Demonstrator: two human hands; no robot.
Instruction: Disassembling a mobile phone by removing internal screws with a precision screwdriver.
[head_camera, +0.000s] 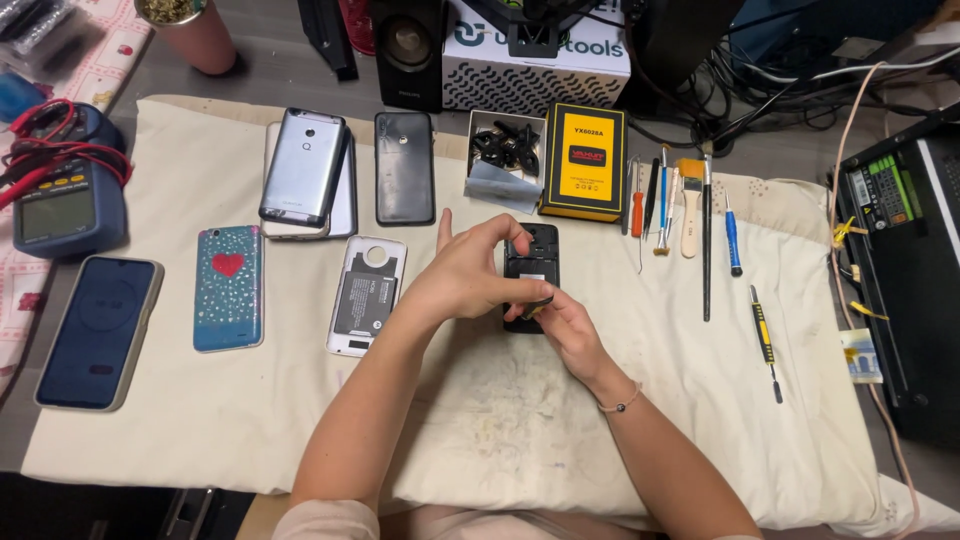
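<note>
A small black phone (533, 262) with its back cover off lies in the middle of a cream cloth (500, 420). My left hand (470, 272) grips its left side, fingers curled over the top. My right hand (570, 325) pinches at the phone's lower edge, where a small dark part sits between the fingertips. A white phone (366, 296) with its back open and battery showing lies just left of my left hand.
Several other phones lie on the cloth: a silver one (303, 168), a black one (404, 167), one in a blue heart case (228, 288), a dark one (99, 331). A yellow box (585, 160), screwdrivers and a brush (690, 205) sit right. A multimeter (62, 195) is far left.
</note>
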